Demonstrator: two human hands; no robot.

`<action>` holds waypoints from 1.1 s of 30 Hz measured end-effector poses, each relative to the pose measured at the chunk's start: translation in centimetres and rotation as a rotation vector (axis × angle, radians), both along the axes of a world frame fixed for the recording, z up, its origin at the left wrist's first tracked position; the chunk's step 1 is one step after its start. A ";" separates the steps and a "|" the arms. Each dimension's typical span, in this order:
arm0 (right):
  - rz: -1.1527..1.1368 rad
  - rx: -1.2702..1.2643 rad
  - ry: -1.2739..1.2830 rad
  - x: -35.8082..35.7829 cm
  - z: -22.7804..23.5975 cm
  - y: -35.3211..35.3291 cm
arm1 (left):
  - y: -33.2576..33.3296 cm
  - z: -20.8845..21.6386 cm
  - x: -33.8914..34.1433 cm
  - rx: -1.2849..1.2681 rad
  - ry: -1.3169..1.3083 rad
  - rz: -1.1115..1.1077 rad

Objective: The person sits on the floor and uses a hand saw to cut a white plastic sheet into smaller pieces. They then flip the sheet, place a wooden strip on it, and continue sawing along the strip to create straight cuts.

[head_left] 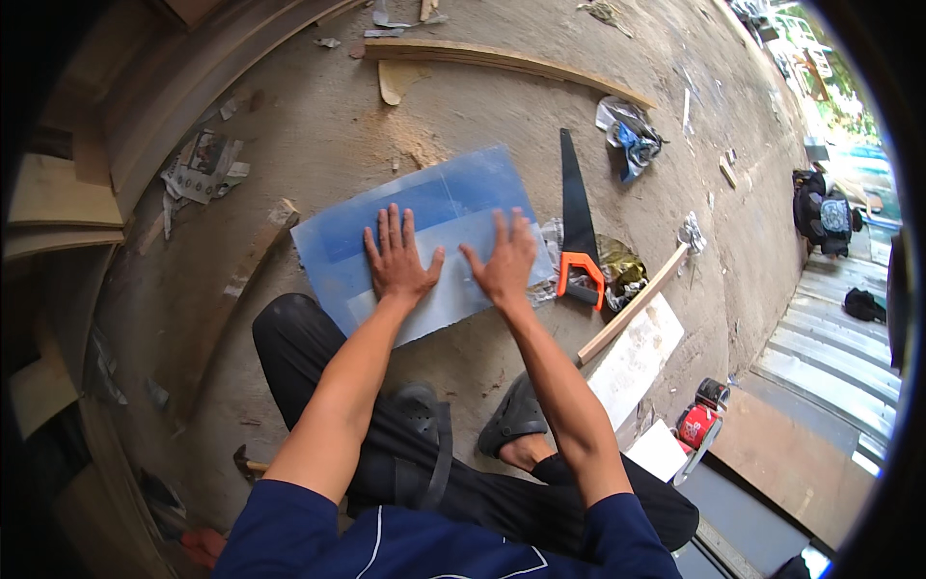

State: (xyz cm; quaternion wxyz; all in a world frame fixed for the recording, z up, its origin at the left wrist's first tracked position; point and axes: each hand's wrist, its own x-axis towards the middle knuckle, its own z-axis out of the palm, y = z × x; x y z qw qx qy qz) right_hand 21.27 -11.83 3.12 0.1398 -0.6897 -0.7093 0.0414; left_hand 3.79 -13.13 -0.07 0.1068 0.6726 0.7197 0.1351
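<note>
A blue rectangular sheet with a paler, greyish-blue lower part lies on the concrete floor in front of my knees. My left hand rests palm down near its middle, fingers spread. To the right, my right hand is over the same sheet with its fingers stretched out, slightly smeared by motion; whether it presses on the surface I cannot tell. Neither hand grips anything. Just beyond the sheet's right edge is a handsaw with a dark blade and an orange handle, its blade pointing away from me.
Long wooden strips lie at the far side, near some sawdust. On the right are a thin wooden stick, a white board and a red tape dispenser. A hammer lies at lower left. Crumpled wrappers litter the floor.
</note>
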 end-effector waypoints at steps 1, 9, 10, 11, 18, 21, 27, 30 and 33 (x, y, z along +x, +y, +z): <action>-0.161 -0.015 -0.004 0.5 -1.4 1.3 | 0.1 -0.1 0.1 0.025 -0.021 -0.006; -0.445 -0.475 0.344 7.7 -1.9 5.6 | 0.0 0.3 0.4 -0.006 -0.072 -0.053; -0.480 -0.436 0.353 8.6 -2.6 5.2 | -0.3 0.1 0.5 -0.002 -0.097 -0.089; -0.498 -0.416 0.330 7.5 -1.8 3.9 | -0.8 -0.2 -0.4 -0.004 -0.102 -0.112; -0.731 -0.351 0.393 7.0 -1.0 -6.6 | -5.7 0.7 0.3 0.062 -0.131 -0.189; -0.705 -0.430 0.400 6.9 -0.3 -6.9 | -6.2 0.3 0.3 0.011 -0.103 -0.135; -0.590 -0.439 0.287 5.7 -0.2 0.7 | -2.9 0.1 -0.6 -0.034 -0.046 -0.011; -0.513 -0.510 0.263 4.8 -0.1 5.4 | 0.2 -0.1 -1.1 -0.063 -0.048 0.038; -0.495 -0.550 0.279 3.9 -0.3 7.8 | 2.0 -0.2 -0.8 -0.074 -0.015 0.106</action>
